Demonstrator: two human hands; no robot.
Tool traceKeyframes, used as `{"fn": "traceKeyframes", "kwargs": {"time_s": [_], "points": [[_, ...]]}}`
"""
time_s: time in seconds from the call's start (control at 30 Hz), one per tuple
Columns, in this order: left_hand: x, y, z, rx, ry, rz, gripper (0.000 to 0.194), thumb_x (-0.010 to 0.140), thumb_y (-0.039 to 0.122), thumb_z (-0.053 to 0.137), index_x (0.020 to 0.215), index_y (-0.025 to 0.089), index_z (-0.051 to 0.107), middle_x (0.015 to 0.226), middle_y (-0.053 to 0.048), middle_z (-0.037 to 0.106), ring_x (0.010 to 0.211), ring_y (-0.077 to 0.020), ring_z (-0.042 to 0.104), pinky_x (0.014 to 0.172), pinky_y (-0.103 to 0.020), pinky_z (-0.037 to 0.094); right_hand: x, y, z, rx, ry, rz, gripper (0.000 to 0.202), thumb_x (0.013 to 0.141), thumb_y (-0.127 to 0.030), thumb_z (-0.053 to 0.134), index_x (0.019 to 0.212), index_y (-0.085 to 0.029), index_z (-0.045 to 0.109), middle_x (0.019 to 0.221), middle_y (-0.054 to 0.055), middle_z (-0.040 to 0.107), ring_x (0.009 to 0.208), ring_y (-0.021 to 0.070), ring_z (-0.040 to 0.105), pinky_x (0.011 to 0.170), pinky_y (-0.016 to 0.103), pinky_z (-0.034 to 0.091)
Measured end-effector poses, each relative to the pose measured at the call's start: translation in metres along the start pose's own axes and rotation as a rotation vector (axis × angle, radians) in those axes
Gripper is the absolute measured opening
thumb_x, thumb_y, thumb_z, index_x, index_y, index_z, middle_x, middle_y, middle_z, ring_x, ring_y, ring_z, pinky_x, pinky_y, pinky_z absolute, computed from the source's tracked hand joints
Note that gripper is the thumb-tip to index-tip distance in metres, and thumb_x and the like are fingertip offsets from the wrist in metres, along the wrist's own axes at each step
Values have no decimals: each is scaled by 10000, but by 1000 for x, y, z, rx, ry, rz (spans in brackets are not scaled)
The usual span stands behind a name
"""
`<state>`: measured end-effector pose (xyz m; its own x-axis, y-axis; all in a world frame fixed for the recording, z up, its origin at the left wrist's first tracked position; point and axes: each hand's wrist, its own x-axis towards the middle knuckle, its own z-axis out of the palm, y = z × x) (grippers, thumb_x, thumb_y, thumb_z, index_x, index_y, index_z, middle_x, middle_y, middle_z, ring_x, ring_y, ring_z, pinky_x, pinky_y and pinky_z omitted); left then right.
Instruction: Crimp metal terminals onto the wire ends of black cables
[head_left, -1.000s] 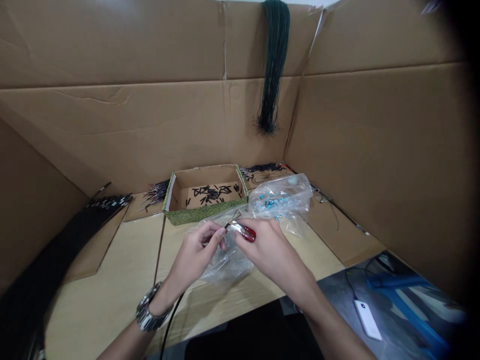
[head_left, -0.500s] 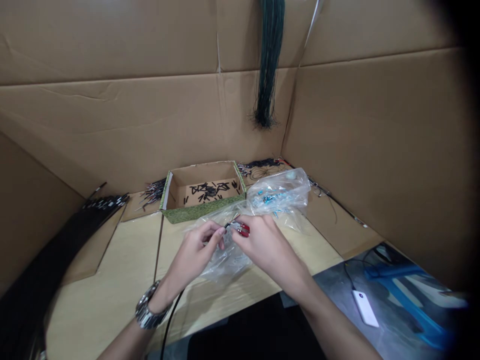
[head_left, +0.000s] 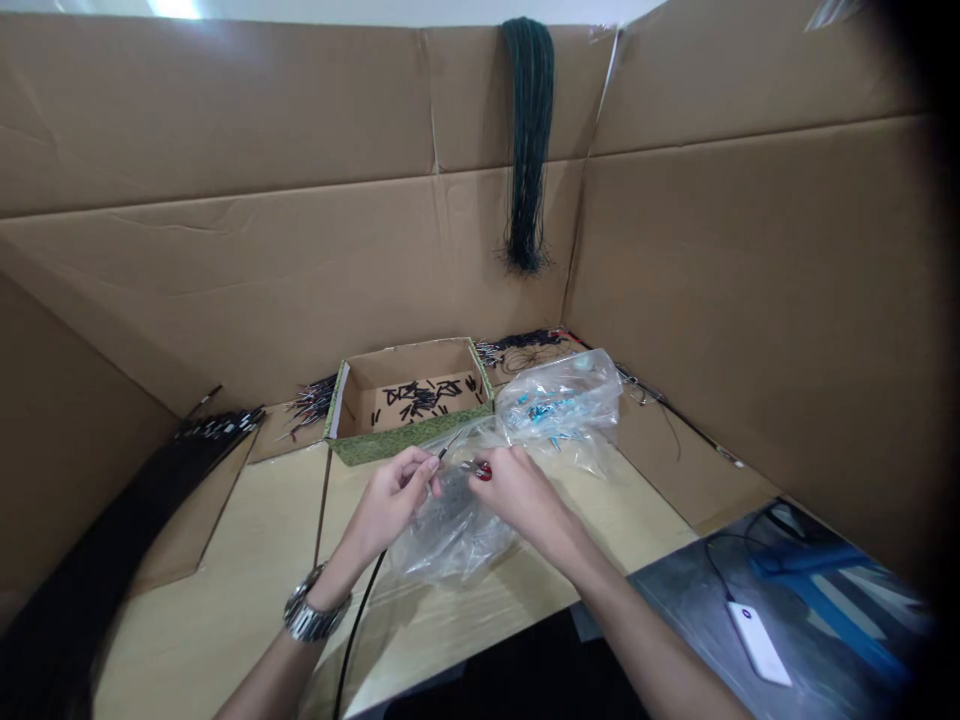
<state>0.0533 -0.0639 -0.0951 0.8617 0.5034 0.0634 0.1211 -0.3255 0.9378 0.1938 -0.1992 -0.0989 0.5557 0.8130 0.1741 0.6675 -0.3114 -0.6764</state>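
My left hand (head_left: pixel 396 497), with a metal watch on its wrist, pinches the end of a thin black cable (head_left: pixel 352 628) that trails down past the table edge. The cable's tip points up and right from the fingertips. In my right hand (head_left: pixel 521 495) is a small red-handled tool (head_left: pixel 484 471), its metal jaws facing left, a short gap away from the cable tip. Both hands are over a clear plastic bag (head_left: pixel 454 535) on the table. Most of the tool's handle is hidden by my fingers.
A green-edged box (head_left: pixel 409 440) with short black pieces stands behind my hands. Right of it lies a clear bag with blue pieces (head_left: pixel 562 395). Black cables (head_left: pixel 112 530) lie at left. Dark green strands (head_left: pixel 529 150) hang on the cardboard wall. A white power bank (head_left: pixel 759 643) lies lower right.
The tool has come away from the cable end, leaving a gap. The cable tip now sticks up beyond my left fingers. The camera view has tilted up slightly.
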Motion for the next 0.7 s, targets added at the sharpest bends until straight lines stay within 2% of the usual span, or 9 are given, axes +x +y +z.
{"fn": "traceKeyframes", "kwargs": {"time_s": [0.13, 0.23, 0.3, 0.43, 0.47, 0.53, 0.7], "points": [[-4, 11, 2, -66, -5, -12, 342, 967, 477, 527, 857, 155, 561, 660, 20, 567, 443, -54, 365, 401, -163, 281, -11, -12, -27, 99, 0, -40, 134, 881, -252, 576, 864, -196, 697, 763, 41, 672, 696, 178, 595, 652, 291, 405], [-10, 19, 4, -112, -11, -12, 336, 976, 469, 524, 867, 153, 554, 664, 19, 564, 446, -44, 360, 390, -149, 272, -17, -14, -36, 336, 3, -54, 155, 903, -282, 580, 966, -194, 691, 816, 27, 679, 725, 167, 600, 679, 288, 433], [-13, 22, 5, -146, -22, -12, 324, 983, 467, 517, 902, 156, 547, 691, 15, 584, 440, -37, 351, 379, -141, 266, -20, -13, -33, 590, 7, -43, 177, 894, -296, 609, 1015, -181, 669, 866, 29, 663, 761, 160, 594, 699, 283, 447], [-19, 28, 8, -192, -27, -9, 313, 989, 460, 515, 910, 159, 548, 698, 26, 558, 435, -30, 323, 363, -130, 276, -24, -14, -14, 940, 39, 1, 252, 835, -353, 704, 1012, -182, 654, 690, -38, 490, 590, 107, 439, 561, 238, 372], [-21, 30, 9, -196, -24, -8, 313, 989, 457, 518, 900, 158, 550, 695, 28, 546, 438, -31, 324, 363, -128, 286, -24, -17, -10, 980, 50, 12, 258, 823, -362, 718, 999, -181, 660, 666, -48, 459, 561, 98, 395, 535, 234, 345], [-23, 33, 10, -205, -19, -8, 313, 986, 454, 527, 886, 158, 553, 689, 30, 537, 446, -33, 331, 364, -124, 303, -23, -23, -5, 1028, 74, 24, 234, 824, -352, 716, 970, -174, 673, 684, -39, 491, 555, 93, 387, 529, 233, 342], [-27, 37, 11, -199, -16, -1, 305, 984, 448, 535, 894, 158, 565, 704, 25, 569, 443, -28, 347, 368, -119, 310, -19, -35, -4, 1039, 135, -9, 136, 840, -281, 685, 847, -147, 668, 775, 8, 614, 668, 114, 525, 608, 229, 415]]}}
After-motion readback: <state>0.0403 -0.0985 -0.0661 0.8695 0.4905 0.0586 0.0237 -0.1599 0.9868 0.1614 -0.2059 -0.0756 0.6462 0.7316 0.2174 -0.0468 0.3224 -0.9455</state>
